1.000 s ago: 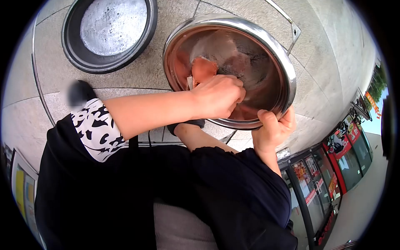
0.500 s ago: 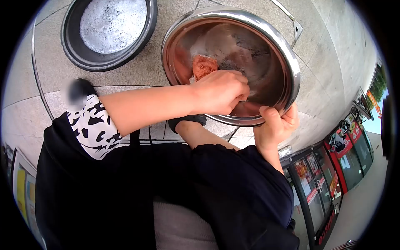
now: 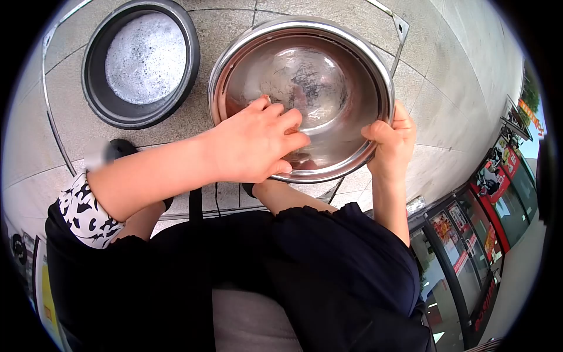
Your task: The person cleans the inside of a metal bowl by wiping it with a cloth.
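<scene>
A wide shiny metal bowl [image 3: 384, 76] is tilted before me, its inside wet-looking and streaked with dark marks. My left hand [image 3: 258, 141] lies over its near left side, palm down, with bent fingers spread apart. A small orange-red edge [image 3: 265, 97] shows by its fingertips; what lies under the palm is hidden. At the bowl's right rim my right hand [image 3: 392, 138] is closed on the metal, thumb inside and fingers behind the edge.
A dark round tub [image 3: 193, 64] of foamy liquid stands on the paved ground [image 3: 226, 23] at the upper left. Dark shoes [image 3: 120, 151] are below it. A metal strip [image 3: 399, 29] crosses the paving at the upper right. Shop fronts [image 3: 469, 246] lie at the far right.
My left hand has moved left and its fingers have spread. The reddish crumpled thing beside it is now mostly out of sight. The bowl has shifted left, with my right hand still on its rim.
</scene>
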